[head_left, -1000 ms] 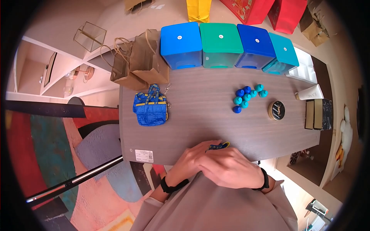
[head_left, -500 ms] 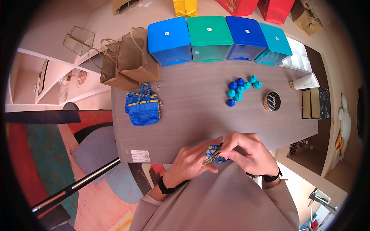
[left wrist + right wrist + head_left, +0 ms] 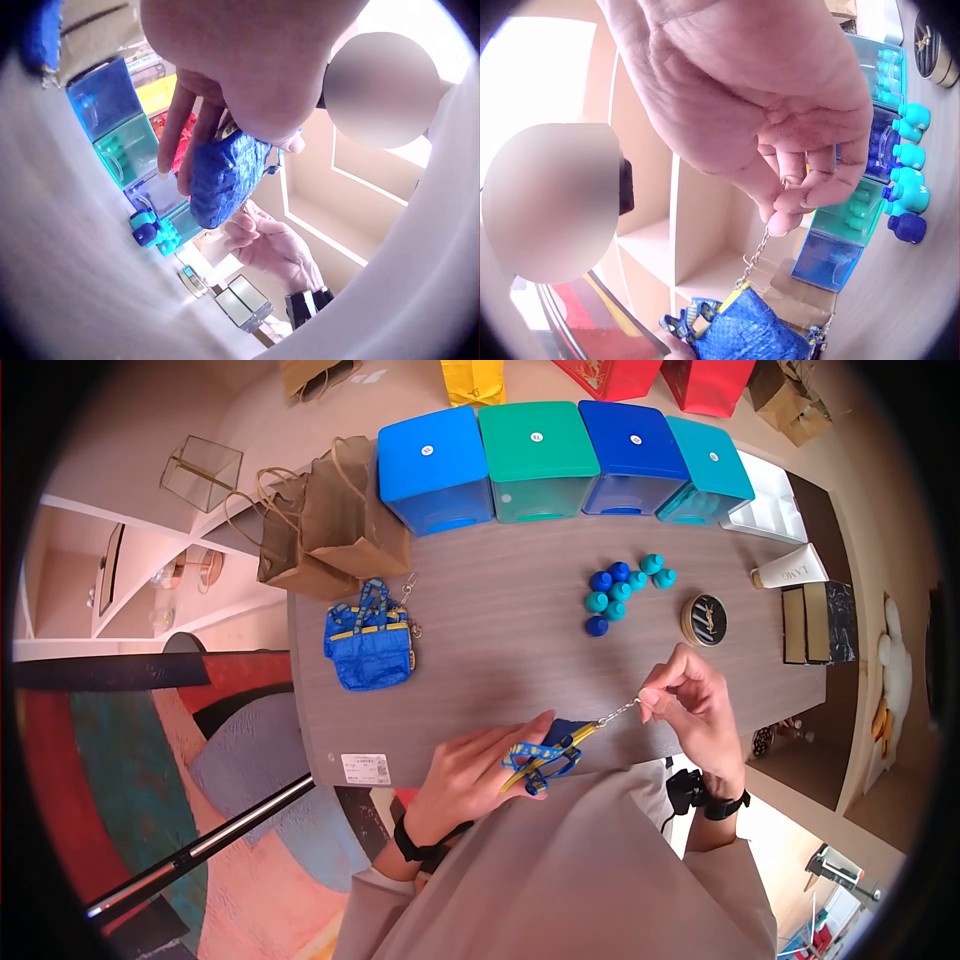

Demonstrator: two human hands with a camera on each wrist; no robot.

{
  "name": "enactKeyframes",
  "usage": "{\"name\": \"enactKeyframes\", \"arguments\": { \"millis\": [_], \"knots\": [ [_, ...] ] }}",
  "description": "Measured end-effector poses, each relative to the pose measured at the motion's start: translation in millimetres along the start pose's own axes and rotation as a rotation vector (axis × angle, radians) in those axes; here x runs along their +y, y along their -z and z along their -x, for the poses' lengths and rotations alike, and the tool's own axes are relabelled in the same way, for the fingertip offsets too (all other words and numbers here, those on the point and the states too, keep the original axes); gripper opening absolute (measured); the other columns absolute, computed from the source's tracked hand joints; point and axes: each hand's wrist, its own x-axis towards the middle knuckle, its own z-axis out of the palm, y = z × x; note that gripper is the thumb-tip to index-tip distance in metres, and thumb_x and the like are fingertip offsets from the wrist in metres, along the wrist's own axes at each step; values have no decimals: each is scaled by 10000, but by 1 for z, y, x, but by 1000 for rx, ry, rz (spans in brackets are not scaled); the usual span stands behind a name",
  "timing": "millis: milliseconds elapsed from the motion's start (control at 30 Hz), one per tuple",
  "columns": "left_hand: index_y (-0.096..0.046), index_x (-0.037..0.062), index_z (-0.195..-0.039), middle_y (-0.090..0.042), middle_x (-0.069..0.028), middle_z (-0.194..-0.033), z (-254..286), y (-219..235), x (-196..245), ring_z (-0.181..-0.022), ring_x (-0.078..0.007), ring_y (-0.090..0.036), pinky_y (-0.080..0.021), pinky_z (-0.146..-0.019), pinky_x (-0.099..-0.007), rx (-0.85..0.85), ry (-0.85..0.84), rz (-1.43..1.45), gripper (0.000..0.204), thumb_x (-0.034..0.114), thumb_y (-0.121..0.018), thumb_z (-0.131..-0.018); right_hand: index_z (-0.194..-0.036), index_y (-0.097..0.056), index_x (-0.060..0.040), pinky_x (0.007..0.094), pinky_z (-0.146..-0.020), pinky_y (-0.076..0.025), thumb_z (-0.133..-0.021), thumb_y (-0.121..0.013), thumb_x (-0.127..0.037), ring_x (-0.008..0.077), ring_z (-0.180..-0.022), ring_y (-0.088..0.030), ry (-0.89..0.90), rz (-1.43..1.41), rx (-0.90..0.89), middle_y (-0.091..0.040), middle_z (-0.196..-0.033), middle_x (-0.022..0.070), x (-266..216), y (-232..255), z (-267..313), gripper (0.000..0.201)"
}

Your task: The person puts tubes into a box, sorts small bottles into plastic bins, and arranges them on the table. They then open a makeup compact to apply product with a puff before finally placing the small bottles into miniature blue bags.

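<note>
My left hand point(image 3: 468, 778) grips a small blue bag point(image 3: 566, 734) with a yellow zipper edge and patterned straps, just over the table's front edge. Between thumb and fingertips, my right hand point(image 3: 700, 718) pinches the end of a thin metal chain point(image 3: 618, 713), drawn taut from the bag's corner. In the left wrist view the blue bag point(image 3: 229, 178) hangs under the left palm; in the right wrist view the chain point(image 3: 756, 259) runs down to the bag point(image 3: 754, 326). More blue bags point(image 3: 368, 658) with straps and a metal clasp lie on the table's left side.
Four lidded boxes, including a green one point(image 3: 538, 448), line the table's back beside brown paper bags point(image 3: 355, 510). Several blue and teal small bottles point(image 3: 597, 602) stand right of centre, near a round tin point(image 3: 705, 620), a white tube point(image 3: 792, 570) and dark boxes point(image 3: 818, 622).
The blue bag came into fuller view between my hands. My right hand moved right and up, away from the left, pulling the chain out straight. The head view shifted slightly.
</note>
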Motion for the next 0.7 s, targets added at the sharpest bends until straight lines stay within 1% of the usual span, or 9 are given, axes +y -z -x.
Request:
{"name": "enactKeyframes", "arguments": {
  "millis": [67, 267, 433, 467, 533, 567, 633, 667, 700],
  "knots": [
    [-729, -80, -1267, -800, -183, -1257, -5, 2, 0, -868, -296, -802, -663, -732, -384, 4, -10, -7, 726, 488, -811, -821, -985, -582, -46, 265, -724, -500, -1055, -709, 17, 95, -801, -656, 18, -30, -4, -713, -883, 48, 2, 1, -2, 159],
    [-729, -19, -1386, -789, -123, -1321, -7, 3, -4, -944, -291, -805, -673, -826, -370, 23, 48, -75, 731, 440, -825, -826, -1014, -581, -55, 262, -719, -507, -1073, -707, -29, 101, -816, -682, 29, -68, 41, -723, -894, 49, 8, -7, -14, 141],
    [-784, 26, -1327, -783, -89, -1337, -7, 17, -4, -1085, -279, -777, -670, -877, -389, 82, 98, -282, 470, 164, -842, -881, -1029, -587, -48, 268, -748, -530, -1079, -696, -26, 106, -838, -692, 70, -54, 54, -738, -907, 57, 19, -30, -27, 121],
    [-784, 26, -1327, -783, -89, -1337, -4, 19, -9, -1085, -279, -777, -670, -877, -389, 82, 98, -285, 470, 164, -842, -881, -1037, -591, -46, 272, -758, -536, -1079, -689, -19, 108, -848, -694, 69, -53, 53, -739, -904, 54, 23, -39, -32, 110],
    [-747, 4, -1372, -724, -102, -1446, 8, 19, -22, -1250, -304, -702, -624, -1018, -423, 31, 109, -474, 537, 143, -849, -863, -1093, -620, -24, 297, -772, -563, -1067, -681, 11, 136, -876, -711, 73, -47, 25, -744, -944, 56, 41, -48, -42, 75],
    [-747, 4, -1372, -724, -102, -1446, 13, 16, -27, -1250, -304, -702, -624, -1018, -423, 27, 110, -471, 537, 143, -849, -863, -1093, -620, -24, 297, -772, -563, -1067, -681, 11, 136, -876, -711, 69, -48, 27, -744, -944, 56, 45, -53, -47, 75],
    [-662, 1, -1478, -595, -133, -1607, 21, 9, -34, -1390, -350, -594, -510, -1181, -495, -106, 223, -429, 697, 188, -879, -842, -1131, -642, -5, 318, -754, -575, -1038, -698, 27, 185, -881, -733, 162, 194, 84, -749, -1005, 74, 48, -65, -54, 113],
    [-662, 1, -1478, -595, -133, -1607, 24, 3, -36, -1390, -350, -594, -510, -1181, -495, -111, 222, -423, 697, 188, -879, -842, -1177, -653, 8, 334, -758, -587, -1013, -711, 36, 240, -890, -747, 265, 331, 106, -743, -1047, 101, 45, -65, -54, 176],
    [-616, 8, -1525, -537, -152, -1653, 29, -5, -34, -1431, -371, -549, -456, -1222, -533, -166, 260, -375, 785, 222, -896, -824, -1177, -653, 8, 334, -758, -587, -1013, -711, 36, 240, -890, -747, 256, 335, 113, -743, -1047, 101, 45, -63, -52, 176]
  ]
}}
